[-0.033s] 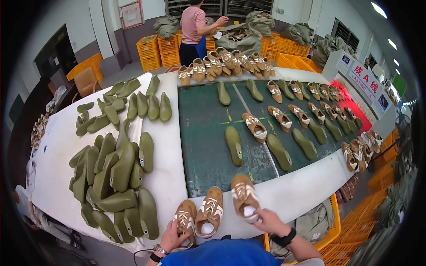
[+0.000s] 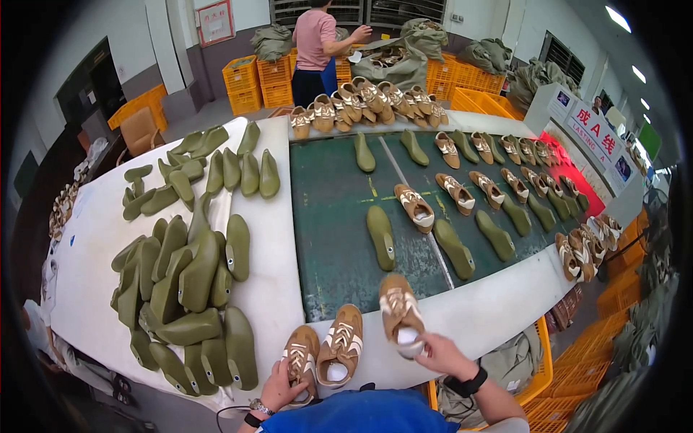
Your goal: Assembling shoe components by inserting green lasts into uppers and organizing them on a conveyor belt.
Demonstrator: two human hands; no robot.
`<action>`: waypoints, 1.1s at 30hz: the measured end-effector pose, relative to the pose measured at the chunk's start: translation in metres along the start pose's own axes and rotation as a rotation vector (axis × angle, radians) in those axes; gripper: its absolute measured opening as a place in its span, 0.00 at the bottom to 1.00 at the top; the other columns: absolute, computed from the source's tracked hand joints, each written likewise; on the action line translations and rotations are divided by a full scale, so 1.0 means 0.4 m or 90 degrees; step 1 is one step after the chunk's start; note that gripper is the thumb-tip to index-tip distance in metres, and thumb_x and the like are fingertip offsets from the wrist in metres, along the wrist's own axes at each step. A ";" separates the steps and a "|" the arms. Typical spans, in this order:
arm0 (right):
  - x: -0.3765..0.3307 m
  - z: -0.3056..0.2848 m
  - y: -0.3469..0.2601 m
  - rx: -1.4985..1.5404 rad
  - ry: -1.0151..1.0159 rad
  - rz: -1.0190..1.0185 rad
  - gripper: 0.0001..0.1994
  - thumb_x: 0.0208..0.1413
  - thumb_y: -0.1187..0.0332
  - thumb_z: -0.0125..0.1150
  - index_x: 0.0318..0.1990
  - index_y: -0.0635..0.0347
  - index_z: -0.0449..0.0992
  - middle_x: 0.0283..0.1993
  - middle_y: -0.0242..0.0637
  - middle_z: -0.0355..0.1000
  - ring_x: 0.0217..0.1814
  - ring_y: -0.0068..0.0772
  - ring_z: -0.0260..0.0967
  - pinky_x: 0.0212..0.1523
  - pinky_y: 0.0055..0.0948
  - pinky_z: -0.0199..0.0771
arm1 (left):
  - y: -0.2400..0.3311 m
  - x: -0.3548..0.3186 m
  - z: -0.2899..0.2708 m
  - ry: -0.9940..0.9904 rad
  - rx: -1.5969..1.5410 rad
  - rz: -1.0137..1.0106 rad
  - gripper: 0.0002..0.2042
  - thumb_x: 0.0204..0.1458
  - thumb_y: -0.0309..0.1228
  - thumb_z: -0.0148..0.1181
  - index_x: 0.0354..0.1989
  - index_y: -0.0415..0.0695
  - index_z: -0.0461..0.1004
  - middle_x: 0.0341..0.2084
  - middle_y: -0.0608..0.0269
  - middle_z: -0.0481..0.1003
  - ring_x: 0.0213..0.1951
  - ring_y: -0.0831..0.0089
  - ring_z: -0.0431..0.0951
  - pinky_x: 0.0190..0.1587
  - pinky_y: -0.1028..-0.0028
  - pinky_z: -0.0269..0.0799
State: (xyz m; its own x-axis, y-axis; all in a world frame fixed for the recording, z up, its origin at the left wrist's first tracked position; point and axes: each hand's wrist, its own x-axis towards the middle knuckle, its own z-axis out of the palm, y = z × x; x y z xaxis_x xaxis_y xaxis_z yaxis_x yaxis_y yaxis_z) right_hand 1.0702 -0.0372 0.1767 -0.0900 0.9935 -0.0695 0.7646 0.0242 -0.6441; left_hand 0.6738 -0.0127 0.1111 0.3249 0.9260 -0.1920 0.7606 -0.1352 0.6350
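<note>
My right hand (image 2: pixel 440 354) grips the heel of a tan sneaker (image 2: pixel 399 307) with white stripes and laces, held at the near edge of the green belt. A round white piece shows inside its opening. My left hand (image 2: pixel 283 387) is closed on the side of another tan shoe (image 2: pixel 302 348), which rests on the white ledge. Between the two hands, a third sneaker (image 2: pixel 345 335) sits on the ledge, toe pointing away, also with white inside. Ahead on the belt (image 2: pixel 332 238) lie an olive shoe last (image 2: pixel 380 238), a second last (image 2: pixel 453 247) and a tan shoe (image 2: pixel 414 207).
Olive lasts (image 2: pixel 180 281) are heaped on the white table (image 2: pixel 79 303) at left. Shoes (image 2: pixel 368 97) are piled along the far ledge, with more at the right (image 2: pixel 581 252). A person (image 2: pixel 315 47) stands behind. A yellow crate (image 2: pixel 546 353) is at my right side.
My right hand has moved the sneaker slightly away from me, toward the belt. My left hand and its shoe look the same.
</note>
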 end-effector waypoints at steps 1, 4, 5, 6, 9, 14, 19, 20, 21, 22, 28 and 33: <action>0.046 -0.050 -0.036 0.055 -0.008 0.034 0.21 0.44 0.52 0.65 0.39 0.58 0.71 0.25 0.40 0.70 0.27 0.43 0.71 0.27 0.33 0.70 | -0.002 -0.001 0.005 -0.002 -0.007 -0.003 0.37 0.40 0.45 0.66 0.55 0.41 0.55 0.47 0.43 0.64 0.44 0.46 0.70 0.42 0.59 0.71; 0.226 -0.121 -0.090 0.039 -0.007 0.047 0.22 0.43 0.51 0.66 0.37 0.61 0.72 0.27 0.44 0.72 0.31 0.42 0.73 0.29 0.33 0.71 | -0.011 -0.006 0.017 0.012 -0.011 -0.053 0.38 0.39 0.44 0.67 0.57 0.43 0.55 0.46 0.45 0.64 0.44 0.47 0.70 0.43 0.59 0.71; 0.296 -0.130 -0.099 0.003 0.002 0.038 0.22 0.43 0.51 0.66 0.36 0.62 0.72 0.28 0.45 0.73 0.33 0.42 0.74 0.30 0.33 0.71 | -0.018 -0.008 0.019 0.003 -0.025 -0.062 0.39 0.39 0.44 0.67 0.58 0.44 0.54 0.46 0.46 0.64 0.44 0.48 0.70 0.43 0.59 0.71; 0.371 -0.133 -0.113 -0.009 0.009 0.012 0.23 0.42 0.51 0.66 0.36 0.63 0.72 0.30 0.47 0.74 0.34 0.44 0.74 0.32 0.35 0.72 | -0.023 -0.008 0.021 -0.003 -0.039 -0.071 0.39 0.39 0.44 0.68 0.58 0.45 0.54 0.47 0.46 0.64 0.44 0.48 0.70 0.43 0.59 0.71; 0.614 -0.073 -0.092 -0.061 0.051 -0.053 0.22 0.44 0.52 0.64 0.38 0.62 0.72 0.33 0.50 0.74 0.37 0.50 0.73 0.38 0.41 0.72 | -0.021 -0.016 0.021 -0.026 -0.074 -0.141 0.39 0.37 0.40 0.70 0.58 0.44 0.55 0.46 0.42 0.65 0.49 0.48 0.68 0.50 0.62 0.67; 0.918 0.111 0.070 -0.105 0.131 0.021 0.19 0.48 0.56 0.61 0.43 0.59 0.71 0.35 0.49 0.74 0.39 0.51 0.73 0.41 0.42 0.72 | 0.048 -0.048 0.017 0.073 -0.188 -0.171 0.34 0.42 0.27 0.66 0.60 0.43 0.58 0.43 0.47 0.69 0.42 0.56 0.73 0.46 0.65 0.70; 1.002 0.231 0.228 -0.116 0.132 0.114 0.23 0.50 0.62 0.57 0.54 0.52 0.63 0.38 0.53 0.73 0.39 0.56 0.71 0.41 0.49 0.70 | 0.013 -0.035 0.052 -0.006 -0.283 -0.261 0.37 0.42 0.24 0.67 0.61 0.42 0.54 0.48 0.48 0.64 0.49 0.62 0.70 0.51 0.67 0.68; 1.003 0.219 0.234 -0.118 0.136 0.104 0.23 0.50 0.63 0.57 0.55 0.52 0.62 0.37 0.53 0.73 0.39 0.56 0.71 0.40 0.49 0.69 | 0.044 -0.027 0.029 -0.002 -0.269 -0.246 0.37 0.42 0.23 0.67 0.61 0.41 0.53 0.49 0.49 0.64 0.50 0.63 0.69 0.51 0.68 0.67; 1.002 0.201 0.244 -0.120 0.145 0.096 0.24 0.50 0.64 0.57 0.56 0.51 0.61 0.37 0.54 0.72 0.38 0.57 0.71 0.40 0.50 0.69 | 0.054 -0.027 0.019 -0.020 -0.263 -0.253 0.37 0.42 0.23 0.67 0.61 0.41 0.53 0.49 0.49 0.64 0.50 0.63 0.69 0.51 0.68 0.67; 0.985 0.188 0.217 -0.121 0.152 0.079 0.23 0.50 0.64 0.56 0.55 0.51 0.62 0.36 0.52 0.73 0.38 0.55 0.71 0.39 0.49 0.70 | 0.054 -0.024 0.016 -0.003 -0.244 -0.239 0.37 0.42 0.22 0.66 0.61 0.40 0.53 0.50 0.49 0.63 0.50 0.63 0.69 0.51 0.68 0.68; 0.565 0.164 0.109 0.013 -0.066 -0.197 0.10 0.50 0.64 0.55 0.39 0.55 0.74 0.30 0.45 0.73 0.32 0.48 0.72 0.33 0.40 0.72 | -0.049 -0.018 0.007 -0.091 -0.206 -0.106 0.39 0.39 0.32 0.68 0.61 0.46 0.52 0.48 0.40 0.65 0.48 0.49 0.69 0.50 0.64 0.67; 0.185 0.223 -0.060 0.040 -0.241 -0.164 0.17 0.52 0.57 0.56 0.49 0.48 0.72 0.30 0.42 0.74 0.31 0.47 0.72 0.32 0.41 0.72 | -0.032 0.019 0.010 -0.068 0.098 -0.055 0.34 0.46 0.31 0.57 0.63 0.51 0.51 0.24 0.48 0.74 0.27 0.49 0.75 0.28 0.56 0.70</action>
State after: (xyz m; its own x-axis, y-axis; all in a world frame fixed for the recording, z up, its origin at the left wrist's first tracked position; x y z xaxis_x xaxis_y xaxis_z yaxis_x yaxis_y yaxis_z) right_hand 0.9882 0.0257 0.1192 -0.5079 0.8450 -0.1673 0.6477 0.2466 -0.7209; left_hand 0.6688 -0.0054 0.0984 0.3064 0.8948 -0.3249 0.8624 -0.1164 0.4927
